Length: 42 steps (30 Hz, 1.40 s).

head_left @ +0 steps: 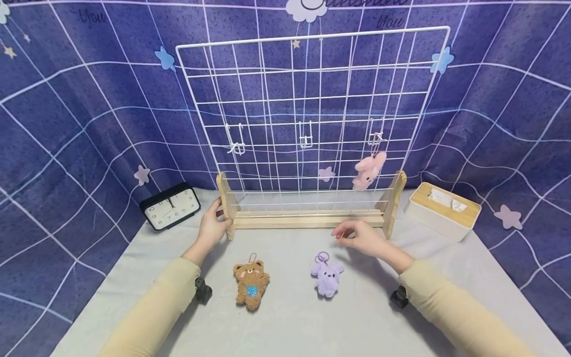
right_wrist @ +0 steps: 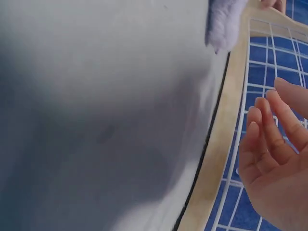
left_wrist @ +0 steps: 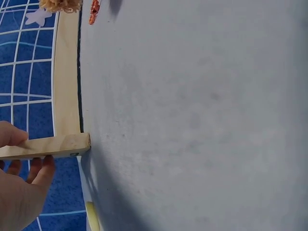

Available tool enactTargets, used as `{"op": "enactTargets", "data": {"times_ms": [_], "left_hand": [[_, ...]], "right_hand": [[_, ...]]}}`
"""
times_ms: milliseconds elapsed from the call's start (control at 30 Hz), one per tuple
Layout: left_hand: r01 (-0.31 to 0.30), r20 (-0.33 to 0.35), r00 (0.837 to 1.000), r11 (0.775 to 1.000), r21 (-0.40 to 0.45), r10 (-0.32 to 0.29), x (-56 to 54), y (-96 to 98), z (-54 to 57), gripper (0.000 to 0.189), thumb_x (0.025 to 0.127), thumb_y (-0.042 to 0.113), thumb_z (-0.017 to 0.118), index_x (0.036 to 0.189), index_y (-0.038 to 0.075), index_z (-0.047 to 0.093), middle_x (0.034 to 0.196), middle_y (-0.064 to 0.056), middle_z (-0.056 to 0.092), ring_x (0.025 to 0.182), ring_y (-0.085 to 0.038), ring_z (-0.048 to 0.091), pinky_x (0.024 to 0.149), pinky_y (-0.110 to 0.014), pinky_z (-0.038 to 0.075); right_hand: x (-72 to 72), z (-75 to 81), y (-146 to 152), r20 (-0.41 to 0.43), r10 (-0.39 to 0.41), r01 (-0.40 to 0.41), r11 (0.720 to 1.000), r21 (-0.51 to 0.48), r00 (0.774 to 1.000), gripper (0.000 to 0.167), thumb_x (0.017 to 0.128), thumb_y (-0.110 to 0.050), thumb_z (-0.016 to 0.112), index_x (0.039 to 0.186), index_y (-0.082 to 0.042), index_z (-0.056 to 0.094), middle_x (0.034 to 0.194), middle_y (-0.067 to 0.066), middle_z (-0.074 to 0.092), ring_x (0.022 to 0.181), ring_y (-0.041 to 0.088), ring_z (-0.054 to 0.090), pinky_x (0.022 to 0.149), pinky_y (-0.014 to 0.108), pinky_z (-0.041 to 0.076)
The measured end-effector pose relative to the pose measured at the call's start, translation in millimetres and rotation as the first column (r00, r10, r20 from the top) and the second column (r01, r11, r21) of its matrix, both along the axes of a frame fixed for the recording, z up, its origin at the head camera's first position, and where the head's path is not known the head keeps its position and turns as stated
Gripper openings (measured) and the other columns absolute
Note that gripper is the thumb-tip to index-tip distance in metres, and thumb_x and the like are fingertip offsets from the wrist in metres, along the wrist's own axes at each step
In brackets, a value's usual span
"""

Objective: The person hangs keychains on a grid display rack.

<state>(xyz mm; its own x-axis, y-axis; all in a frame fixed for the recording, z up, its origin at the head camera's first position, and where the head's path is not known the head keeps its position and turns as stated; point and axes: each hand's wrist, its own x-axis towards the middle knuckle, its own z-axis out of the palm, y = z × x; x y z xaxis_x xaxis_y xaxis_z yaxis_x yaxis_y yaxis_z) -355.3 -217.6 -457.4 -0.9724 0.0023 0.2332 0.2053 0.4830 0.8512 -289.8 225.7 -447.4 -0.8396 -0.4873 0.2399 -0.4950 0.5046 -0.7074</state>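
Observation:
A white wire grid rack (head_left: pixel 308 99) stands upright on a wooden base (head_left: pixel 308 221). My left hand (head_left: pixel 213 224) grips the base's left end post (left_wrist: pixel 53 145), thumb on one side and fingers on the other. Nothing is between the loosely bent fingers of my right hand (head_left: pixel 360 237), which hovers in front of the base's right part. Nearest to it lies a purple plush keychain (head_left: pixel 327 278) with a ring on top. A brown teddy bear keychain (head_left: pixel 252 283) with a blue belly patch lies nearer my left arm. From the grid's right hook (head_left: pixel 375 139) hangs a pink plush bunny keychain (head_left: pixel 369 171).
Two more white hooks are on the grid, a left hook (head_left: pixel 236 147) and a middle hook (head_left: pixel 305 141). A black-framed clock (head_left: pixel 170 206) sits at the left, and a tissue box (head_left: pixel 443 208) with a wooden lid at the right. Behind hangs a blue patterned curtain (head_left: pixel 102 129).

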Motion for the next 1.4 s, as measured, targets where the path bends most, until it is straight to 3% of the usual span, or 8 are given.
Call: {"op": "enactTargets", "data": {"times_ms": [300, 533, 867, 1100, 1400], "left_hand": [[-0.001, 0.010, 1.000, 1.000, -0.013, 0.001, 0.4, -0.3, -1.0, 0.084, 0.086, -0.009, 0.063, 0.161, 0.006, 0.028, 0.160, -0.020, 0.035, 0.134, -0.045, 0.049, 0.107, -0.053, 0.049], [0.012, 0.011, 1.000, 1.000, 0.006, -0.012, -1.2, 0.9, -0.6, 0.086, 0.085, -0.009, 0.063, 0.161, 0.006, 0.028, 0.160, -0.019, 0.036, 0.133, -0.043, 0.050, 0.106, -0.052, 0.050], [0.000, 0.005, 1.000, 1.000, -0.011, 0.000, 0.4, 0.7, 5.6, 0.085, 0.085, -0.007, 0.062, 0.161, 0.007, 0.029, 0.160, -0.019, 0.036, 0.133, -0.044, 0.049, 0.107, -0.052, 0.050], [-0.003, 0.000, 1.000, 1.000, -0.021, 0.003, -1.9, -0.6, 1.8, 0.084, 0.085, -0.007, 0.063, 0.161, 0.007, 0.029, 0.159, -0.020, 0.036, 0.133, -0.045, 0.049, 0.107, -0.052, 0.049], [-0.010, 0.000, 1.000, 1.000, -0.018, 0.010, -0.1, 0.0, 1.5, 0.083, 0.085, -0.008, 0.063, 0.160, 0.008, 0.031, 0.159, -0.019, 0.037, 0.133, -0.045, 0.050, 0.107, -0.052, 0.049]], "right_hand": [[-0.9, -12.1, -14, 0.054, 0.072, -0.074, 0.996, 0.043, 0.996, 0.025, 0.086, -0.007, 0.078, 0.109, 0.003, 0.073, 0.102, 0.014, 0.075, 0.092, 0.024, 0.069, 0.089, 0.043, 0.060], [-3.1, -15.7, -18, 0.060, 0.070, -0.076, 0.991, 0.113, 0.996, 0.026, 0.085, -0.009, 0.080, 0.109, -0.001, 0.075, 0.105, 0.009, 0.075, 0.095, 0.022, 0.068, 0.091, 0.040, 0.058], [-6.3, -15.4, -26, 0.057, 0.136, -0.144, 0.975, 0.168, 0.989, 0.027, 0.079, -0.008, 0.084, 0.105, -0.006, 0.077, 0.092, 0.003, 0.064, 0.084, 0.021, 0.060, 0.077, 0.029, 0.054], [-7.2, -15.9, -31, 0.045, 0.146, -0.152, 0.968, 0.199, 0.988, 0.024, 0.077, -0.005, 0.085, 0.099, -0.008, 0.074, 0.090, 0.002, 0.062, 0.080, 0.017, 0.057, 0.072, 0.027, 0.052], [-7.2, -17.4, -32, 0.073, 0.168, -0.175, 0.977, 0.123, 0.983, 0.018, 0.078, 0.005, 0.080, 0.085, -0.006, 0.067, 0.078, -0.003, 0.069, 0.073, 0.008, 0.063, 0.072, 0.026, 0.059]]}}
